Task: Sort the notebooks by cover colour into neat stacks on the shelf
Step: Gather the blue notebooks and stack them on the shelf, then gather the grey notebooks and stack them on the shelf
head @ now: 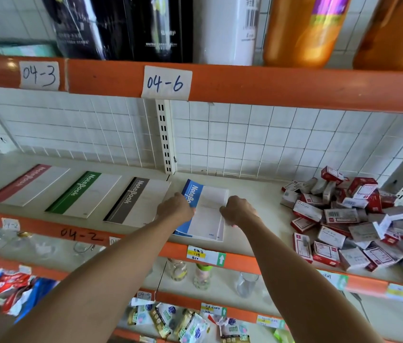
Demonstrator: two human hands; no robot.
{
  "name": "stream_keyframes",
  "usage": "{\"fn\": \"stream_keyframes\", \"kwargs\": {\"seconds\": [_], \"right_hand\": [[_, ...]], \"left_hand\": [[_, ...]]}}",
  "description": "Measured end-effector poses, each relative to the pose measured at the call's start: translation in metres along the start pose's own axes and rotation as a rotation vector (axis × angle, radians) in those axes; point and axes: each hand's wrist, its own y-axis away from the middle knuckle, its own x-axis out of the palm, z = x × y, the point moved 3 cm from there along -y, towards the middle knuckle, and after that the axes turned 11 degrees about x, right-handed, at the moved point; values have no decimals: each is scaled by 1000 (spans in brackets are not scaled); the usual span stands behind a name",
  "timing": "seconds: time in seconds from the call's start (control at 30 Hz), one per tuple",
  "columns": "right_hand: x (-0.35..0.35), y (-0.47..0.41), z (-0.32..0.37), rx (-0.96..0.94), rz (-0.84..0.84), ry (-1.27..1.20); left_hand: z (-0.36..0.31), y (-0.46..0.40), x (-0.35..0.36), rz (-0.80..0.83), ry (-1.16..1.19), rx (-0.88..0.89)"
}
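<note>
I see both hands on the blue notebook stack (204, 214) at mid-shelf (257, 209): the left hand (176, 206) grasps its left edge, the right hand (238, 210) its right edge. Red (30, 185), green (85, 194) and grey (137, 203) notebooks lie left.

So the cream shelf (257, 194) has four notebook stacks in a row: red (28, 185), green (84, 194), grey (137, 203), blue (201, 211). Pile of small boxes (351, 219) dumped at the right end.
</note>
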Motion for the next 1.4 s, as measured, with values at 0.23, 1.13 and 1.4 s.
{"fn": "stream_keyframes", "kwargs": {"seconds": [0.23, 1.13, 1.4], "right_hand": [[0, -1, 7, -57, -46, -16], [119, 140, 266, -345, -101, -77], [184, 203, 363, -457, -47, -42]], "left_hand": [[-4, -1, -4, 18, -292, 103], [275, 85, -127, -183, -228, 226], [396, 134, -159, -164, -191, 159]]}}
